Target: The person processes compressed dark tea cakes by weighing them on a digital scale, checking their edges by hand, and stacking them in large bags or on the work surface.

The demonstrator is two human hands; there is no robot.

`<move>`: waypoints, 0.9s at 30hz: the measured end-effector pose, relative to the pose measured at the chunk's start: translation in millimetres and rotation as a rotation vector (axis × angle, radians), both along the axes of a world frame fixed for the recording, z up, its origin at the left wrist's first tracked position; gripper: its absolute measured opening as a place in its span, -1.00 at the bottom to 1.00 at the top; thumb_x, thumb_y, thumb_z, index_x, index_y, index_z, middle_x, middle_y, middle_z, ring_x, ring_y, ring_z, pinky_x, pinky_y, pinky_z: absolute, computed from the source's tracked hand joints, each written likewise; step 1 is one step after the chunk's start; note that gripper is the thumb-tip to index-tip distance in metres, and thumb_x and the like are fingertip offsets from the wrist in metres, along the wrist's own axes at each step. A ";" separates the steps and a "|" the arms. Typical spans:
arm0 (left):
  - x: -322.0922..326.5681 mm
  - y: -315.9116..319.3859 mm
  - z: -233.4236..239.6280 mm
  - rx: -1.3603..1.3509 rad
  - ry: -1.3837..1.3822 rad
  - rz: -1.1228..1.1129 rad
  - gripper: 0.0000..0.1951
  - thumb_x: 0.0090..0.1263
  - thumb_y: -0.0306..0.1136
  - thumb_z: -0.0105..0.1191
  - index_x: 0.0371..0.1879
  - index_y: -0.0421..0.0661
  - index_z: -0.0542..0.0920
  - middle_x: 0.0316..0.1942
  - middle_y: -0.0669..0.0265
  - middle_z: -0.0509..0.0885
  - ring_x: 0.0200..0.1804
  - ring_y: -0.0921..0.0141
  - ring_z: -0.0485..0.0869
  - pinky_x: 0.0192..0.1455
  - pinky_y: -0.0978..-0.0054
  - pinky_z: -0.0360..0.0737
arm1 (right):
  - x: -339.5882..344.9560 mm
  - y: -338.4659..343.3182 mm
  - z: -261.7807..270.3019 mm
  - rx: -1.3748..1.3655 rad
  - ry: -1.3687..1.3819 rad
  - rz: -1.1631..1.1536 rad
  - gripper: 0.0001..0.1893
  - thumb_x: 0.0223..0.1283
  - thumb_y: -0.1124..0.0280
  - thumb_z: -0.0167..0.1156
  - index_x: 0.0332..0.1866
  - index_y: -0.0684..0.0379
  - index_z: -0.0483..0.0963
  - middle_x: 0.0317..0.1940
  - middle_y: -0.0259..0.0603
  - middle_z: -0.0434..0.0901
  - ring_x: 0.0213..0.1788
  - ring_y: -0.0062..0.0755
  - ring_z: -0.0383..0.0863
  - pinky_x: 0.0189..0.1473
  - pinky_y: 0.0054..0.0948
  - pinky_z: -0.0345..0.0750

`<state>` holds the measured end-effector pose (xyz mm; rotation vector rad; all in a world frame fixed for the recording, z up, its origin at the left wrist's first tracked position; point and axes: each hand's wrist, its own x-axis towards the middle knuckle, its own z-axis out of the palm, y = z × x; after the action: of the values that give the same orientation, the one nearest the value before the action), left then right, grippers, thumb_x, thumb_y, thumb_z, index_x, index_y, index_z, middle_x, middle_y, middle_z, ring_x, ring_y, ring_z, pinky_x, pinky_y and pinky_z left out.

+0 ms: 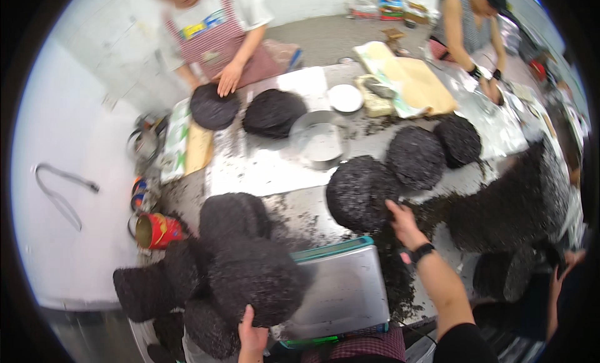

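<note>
My left hand grips the near edge of a thick, dark round cake of pressed, leaf-like material, thumb on top. That cake overlaps the left side of a bench scale with a steel platform and a teal rim. Farther off, my right hand, with a black band at the wrist, holds the right edge of another dark round cake; some of its fingers are hidden. More dark cakes are heaped around the one at my left.
Dark crumbs litter the table. A round metal pan, white bowl and red tin stand around. Two cakes lie beyond my right hand, near a large dark mass. Across the table, a co-worker's hand rests on a cake; another person works at right.
</note>
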<state>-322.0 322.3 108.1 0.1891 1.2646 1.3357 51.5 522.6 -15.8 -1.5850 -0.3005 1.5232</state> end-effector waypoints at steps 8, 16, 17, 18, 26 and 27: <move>-4.9 -68.3 -44.5 -0.215 0.124 0.062 -0.41 0.26 -0.42 0.09 0.26 -0.12 0.16 0.15 0.19 0.32 0.18 0.23 0.34 0.18 0.19 0.34 | -142.2 28.8 122.4 0.509 -0.197 0.579 -0.44 0.00 0.32 0.29 0.11 0.32 0.30 0.08 -0.05 0.38 0.15 -0.28 0.35 0.18 -0.39 0.29; -23.6 -136.6 -87.1 -0.149 0.245 0.196 -0.26 0.14 -0.19 0.25 0.22 -0.35 0.23 0.14 0.08 0.40 0.14 0.25 0.40 0.09 0.39 0.42 | -334.0 88.6 18.8 0.046 -0.402 0.923 -0.14 -0.27 0.15 0.46 0.10 0.51 0.23 0.04 0.09 0.40 0.05 -0.20 0.42 0.09 -0.37 0.39; -26.7 -127.2 -58.0 -0.225 0.295 0.192 -0.23 0.11 -0.15 0.26 0.21 -0.37 0.23 0.14 0.06 0.40 0.14 0.25 0.40 0.10 0.38 0.41 | -336.6 92.6 -2.2 0.049 -0.273 0.890 -0.25 -0.25 0.19 0.46 0.02 0.49 0.34 -0.03 0.06 0.47 -0.05 -0.22 0.50 0.01 -0.38 0.45; -30.8 -119.9 -28.5 -0.308 0.344 0.197 -0.20 0.09 -0.11 0.27 0.20 -0.39 0.23 0.14 0.03 0.39 0.14 0.25 0.39 0.12 0.38 0.40 | -341.3 91.6 -14.8 0.051 -0.175 0.875 -0.36 -0.24 0.24 0.46 -0.05 0.47 0.44 -0.11 0.02 0.55 -0.15 -0.23 0.59 -0.06 -0.38 0.51; -45.2 -154.2 -41.8 -0.326 0.015 0.585 -0.34 0.21 -0.41 0.16 0.25 -0.22 0.13 0.14 0.13 0.32 0.13 0.23 0.38 0.14 0.24 0.41 | -321.0 39.2 80.8 0.379 0.059 0.578 -0.43 -0.16 0.43 0.40 -0.01 0.45 0.35 -0.14 -0.07 0.54 -0.13 -0.31 0.55 -0.07 -0.41 0.50; -45.0 -147.4 -31.8 -0.310 0.035 0.572 -0.36 0.23 -0.41 0.14 0.26 -0.20 0.13 0.15 0.14 0.33 0.14 0.24 0.38 0.14 0.25 0.40 | -306.6 23.8 98.2 0.486 0.005 0.532 -0.42 -0.16 0.43 0.40 0.00 0.43 0.33 -0.13 -0.09 0.54 -0.11 -0.34 0.54 -0.04 -0.43 0.47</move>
<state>-366.9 174.8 76.3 -0.3972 1.6059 1.5881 -255.0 546.4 82.3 -1.1578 -1.0704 1.6729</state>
